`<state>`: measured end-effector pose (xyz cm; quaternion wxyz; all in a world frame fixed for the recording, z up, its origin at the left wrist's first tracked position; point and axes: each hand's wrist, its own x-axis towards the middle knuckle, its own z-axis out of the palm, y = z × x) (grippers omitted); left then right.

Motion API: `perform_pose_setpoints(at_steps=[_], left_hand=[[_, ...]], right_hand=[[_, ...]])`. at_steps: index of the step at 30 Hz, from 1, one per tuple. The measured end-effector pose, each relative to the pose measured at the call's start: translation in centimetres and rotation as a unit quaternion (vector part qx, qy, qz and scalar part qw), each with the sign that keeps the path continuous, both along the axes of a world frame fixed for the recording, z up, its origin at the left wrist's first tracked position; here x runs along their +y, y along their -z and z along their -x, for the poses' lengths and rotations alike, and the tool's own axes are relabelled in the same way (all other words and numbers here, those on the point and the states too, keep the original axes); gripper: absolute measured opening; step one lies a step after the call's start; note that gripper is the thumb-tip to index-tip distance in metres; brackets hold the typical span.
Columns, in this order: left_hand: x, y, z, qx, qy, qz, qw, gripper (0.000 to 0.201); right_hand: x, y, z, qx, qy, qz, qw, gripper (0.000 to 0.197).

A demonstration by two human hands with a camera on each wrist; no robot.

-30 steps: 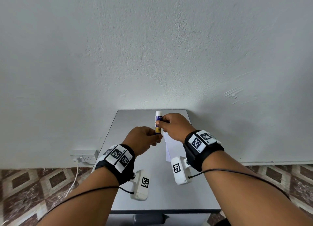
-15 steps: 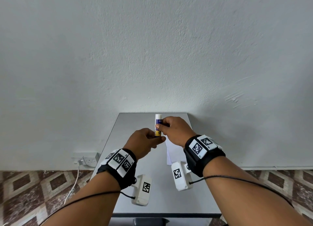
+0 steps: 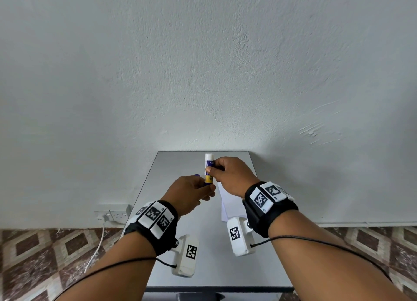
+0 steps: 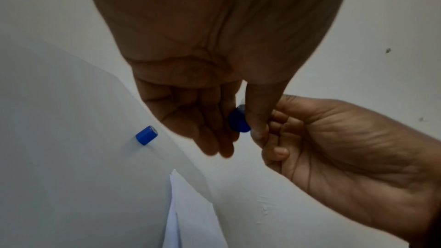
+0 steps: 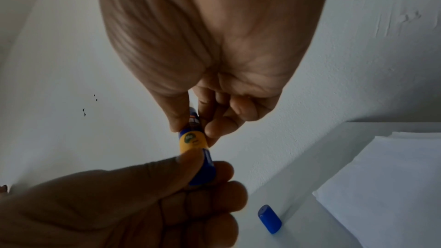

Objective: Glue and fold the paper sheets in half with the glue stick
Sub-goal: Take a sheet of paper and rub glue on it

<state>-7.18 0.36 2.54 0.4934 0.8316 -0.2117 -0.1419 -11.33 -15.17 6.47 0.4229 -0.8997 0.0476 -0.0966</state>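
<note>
The glue stick stands upright in the air over the grey table, white tip up, with a blue and yellow label. My right hand pinches its middle between thumb and fingers. My left hand grips its blue base from below. The blue cap lies loose on the table, left of the hands, also seen in the right wrist view. White paper sheets lie on the table under my right wrist, also visible in the wrist views.
The table stands against a white wall. A wall socket with a white cable sits low on the left. Patterned tiled floor lies on both sides of the table.
Both hands and the glue stick have stayed in almost the same place; the left hand's fingers have shifted slightly round the base of the stick.
</note>
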Motion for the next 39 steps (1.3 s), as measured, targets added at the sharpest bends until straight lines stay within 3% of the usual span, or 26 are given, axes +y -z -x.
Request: perform_pose_setpoints(at_steps=[4,9,13,18,23,27,29,33,36,39], left_hand=[[-0.23,0.15,-0.26,-0.030,-0.052,-0.024,0.998,0.039],[0.14,-0.27,0.02,0.020,0.009,0.028,0.999,0.017],[-0.11,0.08,-0.33,-0.020,-0.061,-0.013,0.998,0.037],[0.20,-0.10,0.06,0.034,0.008,0.026,0.999,0.019],[-0.05,0.04,-0.19,-0.006,-0.054,0.002,0.998,0.035],[0.07,-0.25,0.36,0.047,0.006,0.037,0.998,0.019],[0.08,-0.26,0.28,0.021,-0.003,0.028,0.999,0.018],[-0.11,0.07,0.05,-0.016,-0.050,-0.001,0.999,0.035],[0.00,-0.21,0.55,0.027,-0.010,0.036,0.999,0.023],[0.12,-0.29,0.38,0.001,-0.025,0.031,0.999,0.019]], right_hand=[[0.06,0.05,-0.09,-0.005,0.007,0.005,1.000,0.026],[-0.20,0.16,-0.12,-0.004,0.004,0.003,1.000,0.026],[0.18,0.26,-0.12,-0.008,0.008,0.007,1.000,0.026],[-0.14,0.31,0.00,-0.009,0.010,0.010,1.000,0.025],[0.12,0.14,0.26,-0.011,0.006,0.003,1.000,0.025],[-0.12,0.05,0.42,-0.010,0.009,0.000,1.000,0.026],[-0.12,0.09,0.52,-0.010,0.009,-0.001,1.000,0.026],[0.12,-0.03,0.57,-0.014,0.009,-0.002,1.000,0.026],[-0.05,-0.14,0.52,-0.012,0.009,0.002,1.000,0.027],[-0.03,-0.11,0.57,-0.008,0.009,-0.003,1.000,0.027]])
